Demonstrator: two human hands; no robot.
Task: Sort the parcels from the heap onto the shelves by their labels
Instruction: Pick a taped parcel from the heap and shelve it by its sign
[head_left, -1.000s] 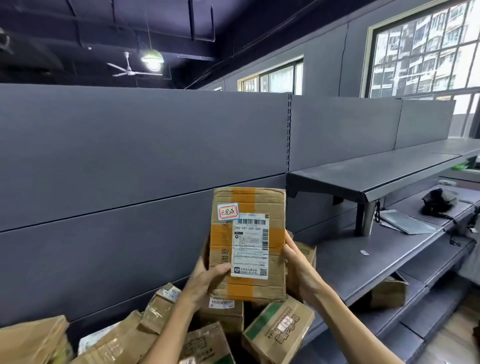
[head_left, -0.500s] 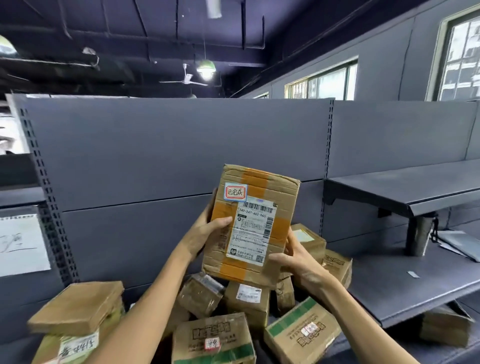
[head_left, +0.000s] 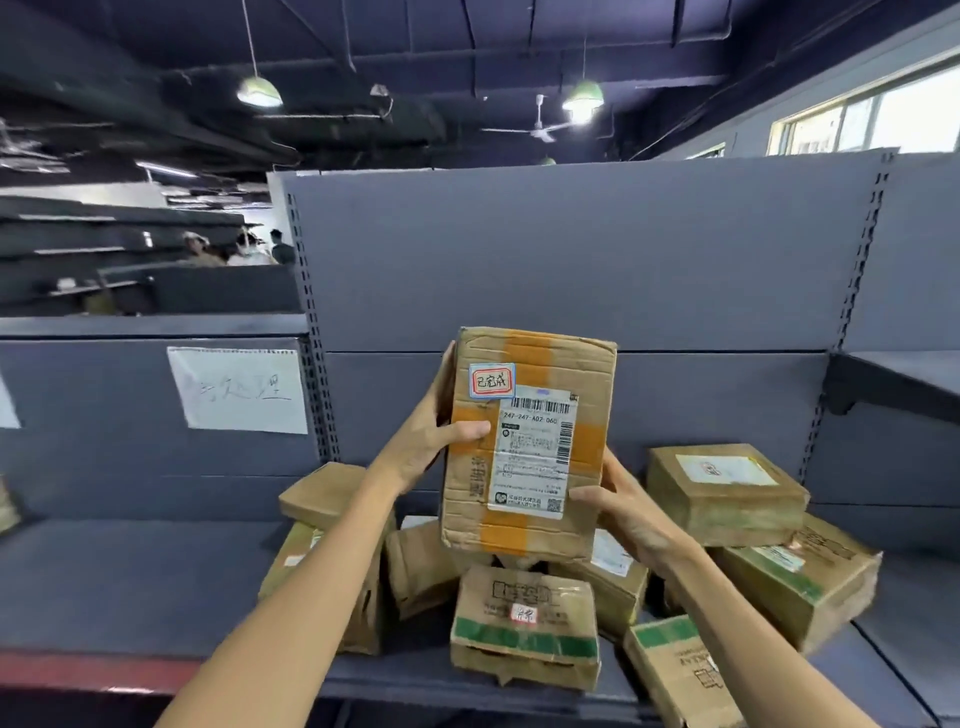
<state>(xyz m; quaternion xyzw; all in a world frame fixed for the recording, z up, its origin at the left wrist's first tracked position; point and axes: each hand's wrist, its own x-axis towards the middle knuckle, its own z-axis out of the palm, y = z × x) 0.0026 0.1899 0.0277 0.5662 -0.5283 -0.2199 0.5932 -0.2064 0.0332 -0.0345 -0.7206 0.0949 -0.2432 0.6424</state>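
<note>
- Parcel stays upright in both hands above the heap; left hand grips its upper left edge, right hand its lower right corner, fingers curled round.
- View has swung left over the last second, bringing a shelf bay with a handwritten paper sign into sight.
- Red-bordered sticker faces the camera (probably being matched to that sign), so shelving looks near.

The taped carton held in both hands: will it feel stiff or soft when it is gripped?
The carton looks fairly stiff but worn: its edges are creased. The left hand and right hand hold it upright easily, so it is probably light. Its tape may be slippery.
</note>
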